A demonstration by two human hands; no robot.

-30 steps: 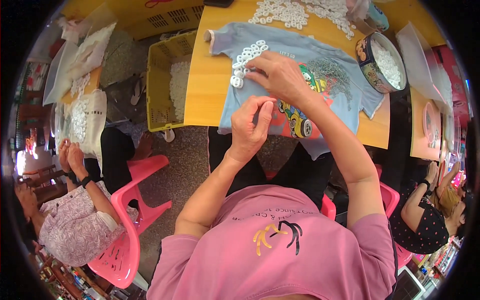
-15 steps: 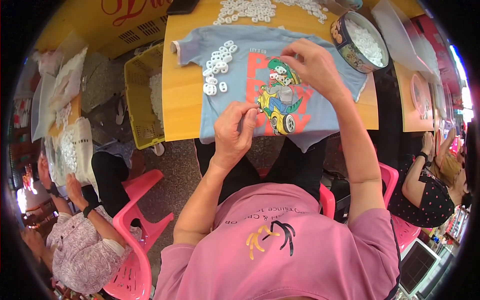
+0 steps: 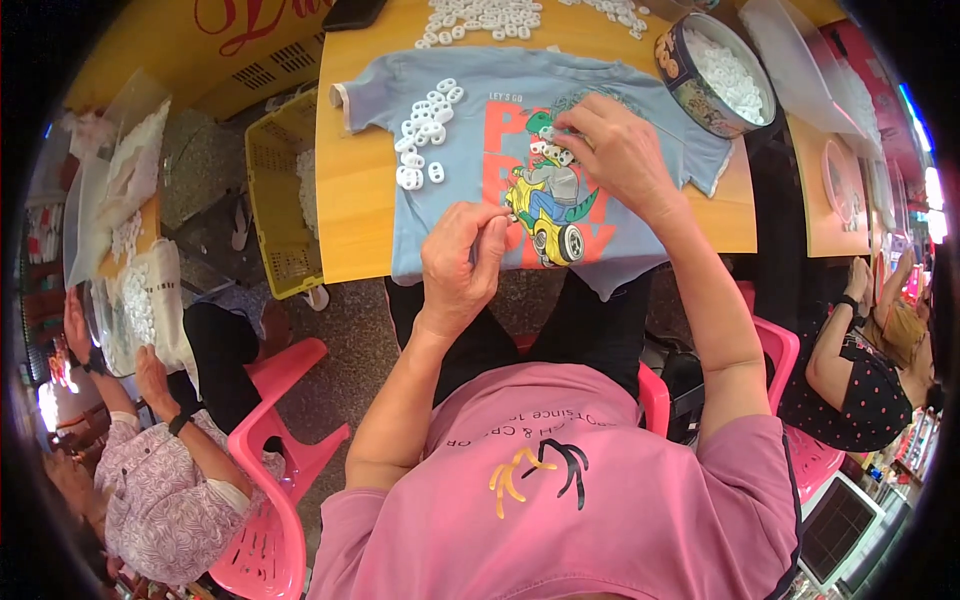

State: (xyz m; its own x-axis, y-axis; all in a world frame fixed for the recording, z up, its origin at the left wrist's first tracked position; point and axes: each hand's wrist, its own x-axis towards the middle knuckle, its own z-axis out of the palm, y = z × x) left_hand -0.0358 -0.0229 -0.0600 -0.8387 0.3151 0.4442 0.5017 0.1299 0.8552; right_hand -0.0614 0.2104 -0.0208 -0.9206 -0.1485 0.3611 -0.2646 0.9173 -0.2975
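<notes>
A light blue T-shirt (image 3: 450, 230) with a colourful scooter print lies spread over the yellow table. Several small white oval plastic pieces (image 3: 560, 157) with two holes rest on its print. My right hand (image 3: 625, 155) is above them, thumb and finger pinched on one white piece (image 3: 547, 133). Lower on the shirt, my left hand (image 3: 460, 260) is closed in a pinch by the scooter's front. Something tiny shows at its fingertips, too small to name. More white pieces (image 3: 430, 125) lie in a loose cluster on the shirt's left side.
A round tin (image 3: 690, 85) full of white pieces stands at the far right of the table (image 3: 350, 230). Another pile of pieces (image 3: 480, 18) lies along the far edge, near a dark flat object (image 3: 353, 14). A yellow crate (image 3: 270, 200) is left of the table. People sit on both sides.
My right hand has come down from the top of the print, and its fingertips are now at the white pieces. The left hand keeps its pinch in nearly the same place.
</notes>
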